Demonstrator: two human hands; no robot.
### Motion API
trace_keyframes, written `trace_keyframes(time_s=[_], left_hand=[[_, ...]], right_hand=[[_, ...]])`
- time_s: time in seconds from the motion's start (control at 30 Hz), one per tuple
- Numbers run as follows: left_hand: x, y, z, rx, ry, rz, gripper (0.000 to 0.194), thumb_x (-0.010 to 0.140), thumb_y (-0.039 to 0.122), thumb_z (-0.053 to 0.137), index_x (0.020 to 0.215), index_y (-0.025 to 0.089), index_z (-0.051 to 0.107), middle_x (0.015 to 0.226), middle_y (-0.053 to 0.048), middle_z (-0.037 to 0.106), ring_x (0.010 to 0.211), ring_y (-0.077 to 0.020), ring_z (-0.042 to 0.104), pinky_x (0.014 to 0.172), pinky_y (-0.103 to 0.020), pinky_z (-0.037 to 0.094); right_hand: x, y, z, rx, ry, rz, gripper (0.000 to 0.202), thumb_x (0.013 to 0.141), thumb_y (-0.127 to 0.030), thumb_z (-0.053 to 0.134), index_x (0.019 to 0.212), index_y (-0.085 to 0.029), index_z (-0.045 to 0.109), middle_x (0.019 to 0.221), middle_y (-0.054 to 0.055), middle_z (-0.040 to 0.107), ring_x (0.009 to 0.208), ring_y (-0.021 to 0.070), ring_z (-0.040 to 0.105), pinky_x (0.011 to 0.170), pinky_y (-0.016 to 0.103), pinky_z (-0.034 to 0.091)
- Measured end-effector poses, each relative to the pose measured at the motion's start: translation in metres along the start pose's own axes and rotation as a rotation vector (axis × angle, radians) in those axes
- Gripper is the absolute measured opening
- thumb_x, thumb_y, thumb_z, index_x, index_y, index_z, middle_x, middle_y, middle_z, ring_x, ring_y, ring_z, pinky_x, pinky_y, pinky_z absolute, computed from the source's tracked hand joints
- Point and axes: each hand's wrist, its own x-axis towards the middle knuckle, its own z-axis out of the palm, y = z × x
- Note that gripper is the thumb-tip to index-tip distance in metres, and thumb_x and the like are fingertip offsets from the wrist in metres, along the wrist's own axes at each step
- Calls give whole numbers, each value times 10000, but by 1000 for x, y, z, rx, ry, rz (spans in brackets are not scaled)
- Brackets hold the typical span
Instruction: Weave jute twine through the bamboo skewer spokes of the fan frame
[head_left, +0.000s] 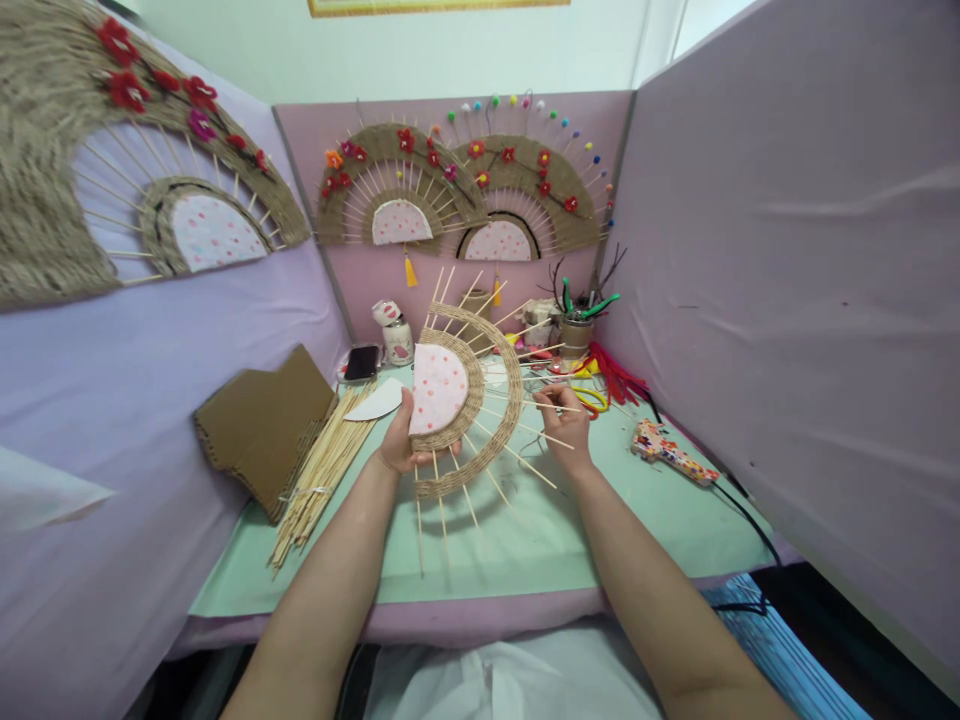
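A half-round fan frame [514,385] of thin wooden sticks with woven twine bands is held up above the table, turned so its straight edge faces left. At its centre is a white half-disc [439,390] with pink spots. My left hand [399,440] is closed on the frame's lower left, thumb in front and fingers behind. To the right, my right hand [564,420] is closed, its fingertips pinched together at the outer end of a stick. Whether they grip that stick or a fine strand, I cannot tell.
On the green tabletop [517,540] lie a stick bundle [322,480], brown cardboard [259,420], a phone [363,362] and a patterned glue gun [671,452] with a cord. Yellow scissors [591,400] and a pot of tools [576,335] stand right. Finished fans [405,150] hang behind.
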Motion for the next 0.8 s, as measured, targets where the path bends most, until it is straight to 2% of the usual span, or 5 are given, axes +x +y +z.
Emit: trace_keyframes(time_s=[0.2,0.47,0.8], left_hand=[[-2,3,-8,10,-40,6,825,713,772,274,1136,120,550,575,-97,626,254,-99,413,238,-168,133],[-6,7,-10,23,25,7,802,728,756,289,1125,115,561,602,-105,643,264,-89,407,242,-170,159],[-12,13,-18,6,113,-28,742,777,706,285,1165,130,545,608,-100,645,248,-69,350,235,-171,161]], right_hand=[[0,-3,-1,9,-7,17,157,775,-330,571,770,-173,555,688,-3,560,623,132,511,605,258,397],[2,-2,-4,-27,10,-14,169,783,-347,566,777,-179,550,713,5,578,640,142,520,620,265,409],[3,-3,-10,-152,50,-262,143,814,-331,550,767,-197,552,736,19,557,665,149,503,614,284,424]])
